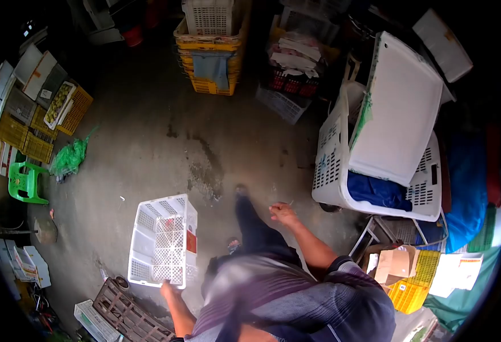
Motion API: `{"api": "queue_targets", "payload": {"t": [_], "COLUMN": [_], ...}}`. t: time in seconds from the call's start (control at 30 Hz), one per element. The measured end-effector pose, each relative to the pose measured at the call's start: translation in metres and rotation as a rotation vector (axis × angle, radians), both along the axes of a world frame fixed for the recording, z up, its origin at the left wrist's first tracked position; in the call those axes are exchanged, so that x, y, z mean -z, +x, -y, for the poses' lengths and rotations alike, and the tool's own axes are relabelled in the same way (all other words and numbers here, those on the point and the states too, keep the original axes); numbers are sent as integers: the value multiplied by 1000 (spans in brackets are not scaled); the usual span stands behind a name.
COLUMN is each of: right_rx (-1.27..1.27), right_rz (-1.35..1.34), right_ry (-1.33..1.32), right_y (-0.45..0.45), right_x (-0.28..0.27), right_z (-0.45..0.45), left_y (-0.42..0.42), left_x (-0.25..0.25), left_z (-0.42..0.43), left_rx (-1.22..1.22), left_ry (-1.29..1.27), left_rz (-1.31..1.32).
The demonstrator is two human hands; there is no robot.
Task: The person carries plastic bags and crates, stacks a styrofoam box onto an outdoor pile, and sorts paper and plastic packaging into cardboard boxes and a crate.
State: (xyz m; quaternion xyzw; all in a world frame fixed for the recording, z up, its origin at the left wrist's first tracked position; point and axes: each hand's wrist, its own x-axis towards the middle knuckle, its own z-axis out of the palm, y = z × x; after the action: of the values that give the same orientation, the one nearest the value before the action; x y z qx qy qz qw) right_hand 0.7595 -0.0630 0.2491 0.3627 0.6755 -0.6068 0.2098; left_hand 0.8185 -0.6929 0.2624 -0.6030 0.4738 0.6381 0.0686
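Observation:
My left hand (172, 289) grips the near rim of a white plastic crate (142, 242) with perforated walls. The crate hangs tilted at my left side, its open top facing up, and a red patch shows on its right outer wall. Through its lattice bottom nothing inside can be made out. My right hand (283, 212) is held out ahead of my body, loosely curled with no object visible in it. It is over the concrete floor (250, 154), apart from everything else. One leg is stretched forward between the hands.
A large white basket (333, 165) with a foam lid (398, 108) stands at right. Yellow stacked crates (210, 85) are ahead. At left are a green stool (27, 182), green netting (70, 157) and fruit (60, 102). A brown slatted crate (128, 313) lies near left.

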Motion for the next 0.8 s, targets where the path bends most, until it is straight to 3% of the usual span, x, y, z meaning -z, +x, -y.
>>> {"api": "queue_targets", "payload": {"t": [0.07, 0.1, 0.17, 0.23, 0.27, 0.37, 0.47, 0.5, 0.6, 0.63, 0.7, 0.8], "right_rx": [-18, -29, -267, -147, -98, -91, -144, -181, -270, -264, -115, 301], "right_rz": [-42, -67, -470, -93, -97, -83, -210, -336, -588, -604, -644, -819], "right_ry": [-15, -28, 223, 36, -59, -21, -15, 101, 379, 418, 410, 181], "right_y": [-52, -78, -129, -183, -229, -302, -372, -390, -450, -472, -513, -557], "right_x": [18, 39, 118, 70, 57, 50, 13, 12, -6, -39, -94, -198], "right_z": [-14, -17, -39, -47, -64, -98, -126, -136, -162, -174, -192, -209], "left_y": [-44, -68, -143, -196, -250, -346, -440, -469, -552, -582, -639, -722], "left_x": [18, 4, -57, -59, -72, -149, -184, -214, -232, -237, -252, -279], "left_z": [-4, -16, -91, -93, -112, -180, -219, -251, -293, -309, -345, -400], "left_rx": [18, 15, -11, 41, 32, 84, 184, 203, 262, 283, 340, 427], "left_ry": [-109, -149, -208, -271, -269, -169, -100, -81, -78, -88, -94, -56], "left_rz": [-141, -170, -265, -308, -356, -505, -646, -694, -781, -800, -827, -871]}}
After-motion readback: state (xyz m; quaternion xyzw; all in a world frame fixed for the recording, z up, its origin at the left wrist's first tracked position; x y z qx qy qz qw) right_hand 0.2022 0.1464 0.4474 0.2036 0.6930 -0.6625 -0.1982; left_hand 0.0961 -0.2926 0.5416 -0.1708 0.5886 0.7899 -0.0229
